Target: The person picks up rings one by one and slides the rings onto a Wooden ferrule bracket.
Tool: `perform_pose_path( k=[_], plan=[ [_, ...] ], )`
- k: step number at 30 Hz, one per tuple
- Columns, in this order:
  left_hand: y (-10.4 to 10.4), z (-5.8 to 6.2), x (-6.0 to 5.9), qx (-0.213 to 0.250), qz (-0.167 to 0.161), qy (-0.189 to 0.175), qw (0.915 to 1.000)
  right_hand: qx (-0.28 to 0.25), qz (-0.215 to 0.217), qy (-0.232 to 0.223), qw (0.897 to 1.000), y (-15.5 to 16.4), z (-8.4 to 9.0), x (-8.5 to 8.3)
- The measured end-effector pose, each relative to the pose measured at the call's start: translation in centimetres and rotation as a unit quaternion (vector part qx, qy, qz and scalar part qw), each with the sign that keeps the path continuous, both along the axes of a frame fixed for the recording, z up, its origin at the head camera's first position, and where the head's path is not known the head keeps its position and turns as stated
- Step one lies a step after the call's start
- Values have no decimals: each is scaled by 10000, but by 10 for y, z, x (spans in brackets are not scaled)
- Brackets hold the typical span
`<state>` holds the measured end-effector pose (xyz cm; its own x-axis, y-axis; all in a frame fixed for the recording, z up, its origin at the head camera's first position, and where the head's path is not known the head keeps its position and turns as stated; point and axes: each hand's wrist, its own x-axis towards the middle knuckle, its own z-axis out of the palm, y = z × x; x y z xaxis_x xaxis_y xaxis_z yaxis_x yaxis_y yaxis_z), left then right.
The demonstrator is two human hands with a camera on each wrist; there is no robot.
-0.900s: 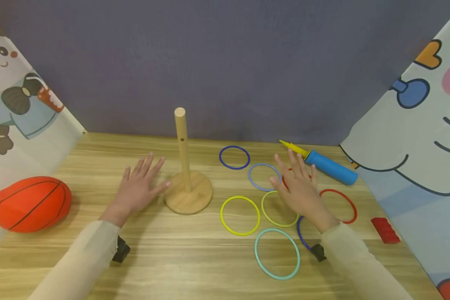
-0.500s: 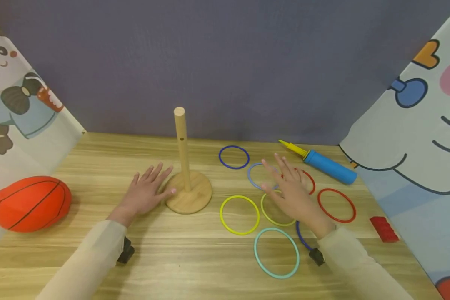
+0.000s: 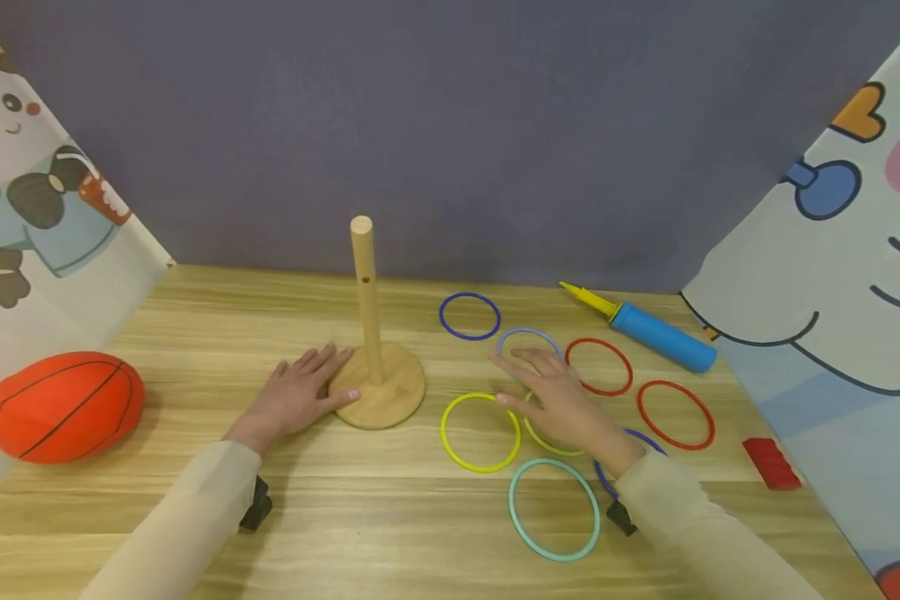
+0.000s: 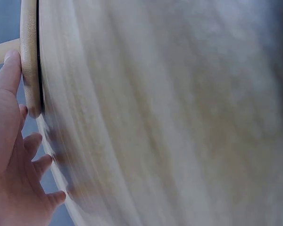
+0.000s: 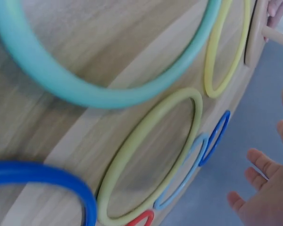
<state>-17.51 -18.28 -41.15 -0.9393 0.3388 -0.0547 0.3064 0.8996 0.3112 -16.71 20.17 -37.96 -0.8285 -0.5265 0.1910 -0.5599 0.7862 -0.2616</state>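
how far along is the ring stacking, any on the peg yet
None done: the peg is bare. In hand: the left hand rests against the wooden base, while the right hand hovers open over the pale yellow ring, holding nothing. Left: all eight rings lie flat on the table.

Purple wall [image 3: 450, 125], wooden table [image 3: 195, 333]

Hidden, cropped and blurred parts

In the head view the right hand [image 3: 562, 404] covers part of the pale yellow-green ring [image 3: 551, 433] at centre right, and its sleeve hides part of the dark blue ring [image 3: 641, 437]. The left-wrist view shows the tabletop [image 4: 179, 113] as motion blur, with the wooden base [image 4: 29, 56] cut off at the upper left edge. In the right-wrist view the teal ring [image 5: 108, 89] is blurred and cropped at the top.
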Motion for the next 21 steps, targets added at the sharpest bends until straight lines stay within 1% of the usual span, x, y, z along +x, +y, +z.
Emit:
perform_pose_path(
  k=[7,12,21],
  plan=[
    [1,1,2,114,33,-82,9999,27,237,-82,9997,-13,-5,-1],
    [0,1,1,142,7,-152,9998,-102,356,-212,9991,-17,-7,-2],
    [-1,2,0,142,-29,-219,9997,-342,46,-839,9959,-21,-8,-7]
  ],
)
